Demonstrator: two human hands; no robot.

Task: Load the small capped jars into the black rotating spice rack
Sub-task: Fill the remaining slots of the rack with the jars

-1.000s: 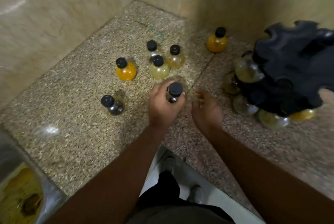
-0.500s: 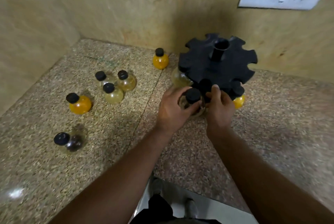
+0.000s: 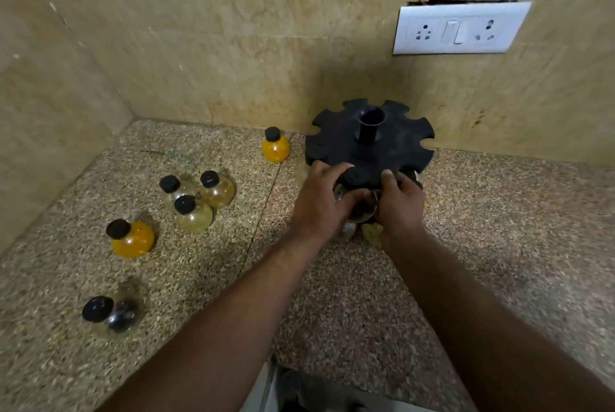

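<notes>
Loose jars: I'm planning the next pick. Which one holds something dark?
The jar nearest the camera, front left on the counter: clear with dark contents, while the others hold orange or pale yellow.

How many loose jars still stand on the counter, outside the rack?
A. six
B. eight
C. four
A: two orange jars, a cluster of three pale ones, and one dark jar stand loose left of the rack, six in all.

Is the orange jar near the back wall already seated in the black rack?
No, the orange jar stands on the counter to the left of the black rack, apart from its slots.
</notes>
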